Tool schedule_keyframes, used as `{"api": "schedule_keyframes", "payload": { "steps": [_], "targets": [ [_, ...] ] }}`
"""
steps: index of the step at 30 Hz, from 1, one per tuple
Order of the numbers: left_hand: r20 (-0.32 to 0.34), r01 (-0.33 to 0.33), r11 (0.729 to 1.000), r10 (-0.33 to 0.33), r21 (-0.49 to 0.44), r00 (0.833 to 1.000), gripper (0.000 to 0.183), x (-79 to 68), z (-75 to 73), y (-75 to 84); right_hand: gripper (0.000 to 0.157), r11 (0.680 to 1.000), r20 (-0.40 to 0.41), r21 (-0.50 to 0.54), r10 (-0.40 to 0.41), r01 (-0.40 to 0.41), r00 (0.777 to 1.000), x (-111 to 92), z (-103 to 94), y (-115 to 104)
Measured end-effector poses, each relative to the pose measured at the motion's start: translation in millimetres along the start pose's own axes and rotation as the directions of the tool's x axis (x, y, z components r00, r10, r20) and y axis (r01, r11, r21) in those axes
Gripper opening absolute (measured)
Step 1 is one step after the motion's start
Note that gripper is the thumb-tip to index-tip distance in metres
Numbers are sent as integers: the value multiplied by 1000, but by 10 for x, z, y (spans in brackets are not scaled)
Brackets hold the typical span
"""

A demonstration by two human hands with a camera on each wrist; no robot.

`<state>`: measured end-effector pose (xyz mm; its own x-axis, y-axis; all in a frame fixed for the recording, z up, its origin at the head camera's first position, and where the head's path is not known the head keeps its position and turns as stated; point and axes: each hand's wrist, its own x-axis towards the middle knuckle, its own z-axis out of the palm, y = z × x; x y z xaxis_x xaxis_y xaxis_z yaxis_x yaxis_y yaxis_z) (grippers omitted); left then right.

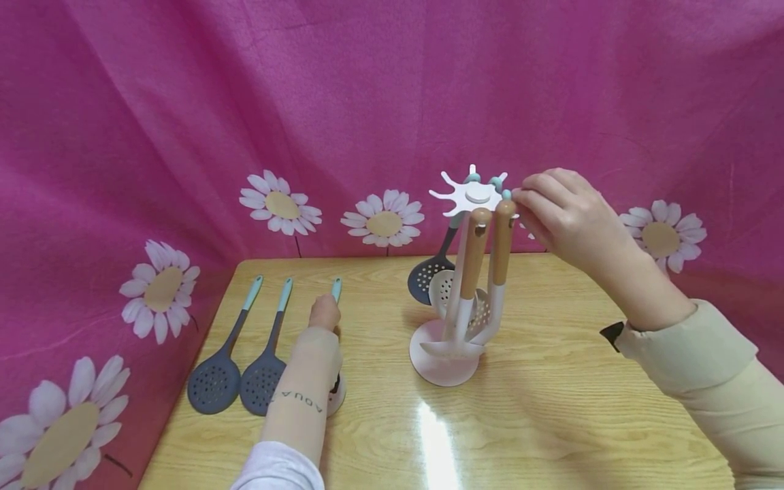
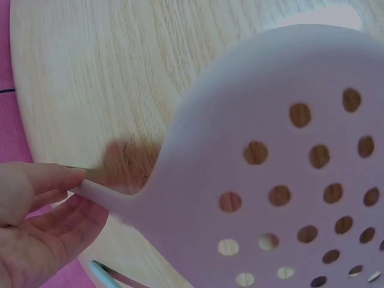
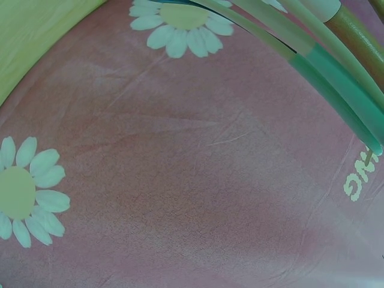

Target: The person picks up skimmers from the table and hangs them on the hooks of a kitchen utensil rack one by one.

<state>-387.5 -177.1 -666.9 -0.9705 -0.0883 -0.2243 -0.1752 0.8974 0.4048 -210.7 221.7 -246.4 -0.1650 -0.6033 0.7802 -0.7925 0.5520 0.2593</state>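
Note:
In the head view my left hand (image 1: 324, 313) is over a skimmer with a mint handle end (image 1: 337, 289) at the table's left side. The left wrist view shows the left thumb and fingers (image 2: 48, 210) pinching the thin shaft of this pale skimmer (image 2: 180, 174), its wide holed head close to the camera. My right hand (image 1: 566, 214) is raised at the right of a white utensil rack (image 1: 450, 197). Its bent fingertips are at the mint end (image 1: 507, 194) of a hanging skimmer; whether they grip it is hidden. The right wrist view shows mint handles (image 3: 342, 96) but no fingers.
Two dark skimmers (image 1: 213, 384) (image 1: 260, 384) with mint ends lie left of the left hand. On the rack hang a dark skimmer (image 1: 422, 280), pale skimmers (image 1: 442, 289) and two wooden-handled utensils (image 1: 474, 252). A pink daisy-print cloth (image 1: 367, 102) stands behind the wooden table (image 1: 551, 354).

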Motion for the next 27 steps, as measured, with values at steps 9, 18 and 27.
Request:
{"api": "schedule_keyframes", "payload": {
  "steps": [9,18,27],
  "targets": [
    [69,-37,999,40,-35,997,33,-614,-581,527,26,1000,-2,10,10,-10,1000,-6,2,-3],
    [4,-134,989,135,-69,991,15,-636,-740,759,22,1000,-2,12,12,-12,1000,-8,2,-4],
    [-88,-299,947,290,-115,953,8,-1452,-1563,1475,14,1000,3,1,8,-8,1000,-13,-4,0]
  ]
}}
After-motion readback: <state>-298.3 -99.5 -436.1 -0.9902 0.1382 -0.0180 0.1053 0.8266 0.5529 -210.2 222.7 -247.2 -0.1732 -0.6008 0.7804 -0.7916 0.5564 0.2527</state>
